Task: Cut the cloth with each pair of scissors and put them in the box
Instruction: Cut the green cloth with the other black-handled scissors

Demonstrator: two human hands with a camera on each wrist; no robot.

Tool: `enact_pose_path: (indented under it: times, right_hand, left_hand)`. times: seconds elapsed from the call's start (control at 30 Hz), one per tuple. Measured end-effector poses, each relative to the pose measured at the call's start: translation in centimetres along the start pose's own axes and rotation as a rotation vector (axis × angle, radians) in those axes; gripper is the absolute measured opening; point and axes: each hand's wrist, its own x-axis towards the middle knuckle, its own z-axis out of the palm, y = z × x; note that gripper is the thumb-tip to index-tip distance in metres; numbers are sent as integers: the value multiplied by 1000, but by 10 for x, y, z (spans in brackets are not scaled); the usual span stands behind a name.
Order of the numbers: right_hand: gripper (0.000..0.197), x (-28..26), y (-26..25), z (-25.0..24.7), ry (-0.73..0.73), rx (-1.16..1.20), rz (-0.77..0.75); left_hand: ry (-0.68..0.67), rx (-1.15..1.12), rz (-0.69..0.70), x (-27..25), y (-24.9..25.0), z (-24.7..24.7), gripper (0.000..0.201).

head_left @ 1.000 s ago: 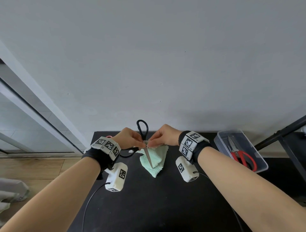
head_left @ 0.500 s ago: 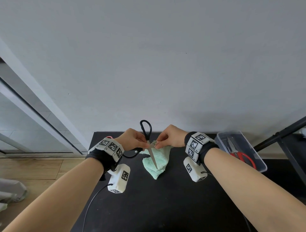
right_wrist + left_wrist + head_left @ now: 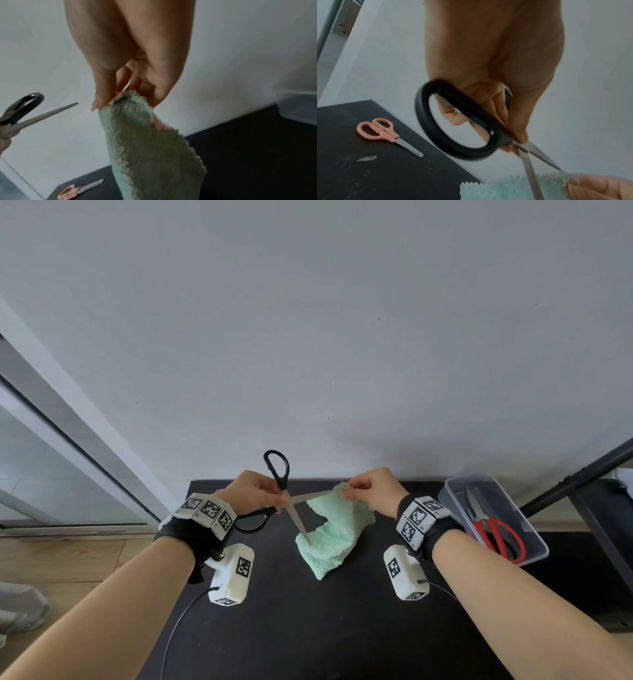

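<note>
My left hand [image 3: 255, 494] grips black-handled scissors [image 3: 279, 474] near their pivot, blades spread wide apart, one pointing right towards the cloth's top edge, the other slanting down. The left wrist view shows the fingers [image 3: 488, 108] curled round the black handle [image 3: 453, 121]. My right hand [image 3: 368, 491] pinches the top corner of the mint-green cloth [image 3: 334, 537], which hangs down to the black table [image 3: 308, 628]. In the right wrist view the cloth [image 3: 150, 148] drapes from the fingertips [image 3: 102, 102]. Pink scissors [image 3: 385, 135] lie on the table's left part.
A clear plastic box [image 3: 534, 546] at the table's right holds red-handled scissors [image 3: 496, 532]. A grey wall rises right behind the table. A black metal frame [image 3: 582, 474] stands to the right. A small pale scrap [image 3: 367, 158] lies near the pink scissors.
The scissor blades have swung wide apart. My right hand moved right and up, lifting and unfolding the cloth, which had lain bunched under the blades.
</note>
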Motion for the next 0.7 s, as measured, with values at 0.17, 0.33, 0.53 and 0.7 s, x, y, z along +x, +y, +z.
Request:
enact_pose_path:
  times: [0.17, 0.33, 0.53, 0.7]
  right_hand:
    - [19, -5, 9, 15, 133, 388, 124]
    - [10, -11, -4, 40, 73, 733, 160]
    - [18, -12, -9, 49, 15, 767, 150]
    - [17, -13, -12, 55, 9, 771, 139]
  left_hand:
    - [113, -196, -15, 0, 0, 9, 8]
    - [181, -256, -13, 0, 6, 24, 10]
    - [206, -304, -15, -2, 10, 34, 22]
    - [194, -262, 13, -4, 10, 38, 19]
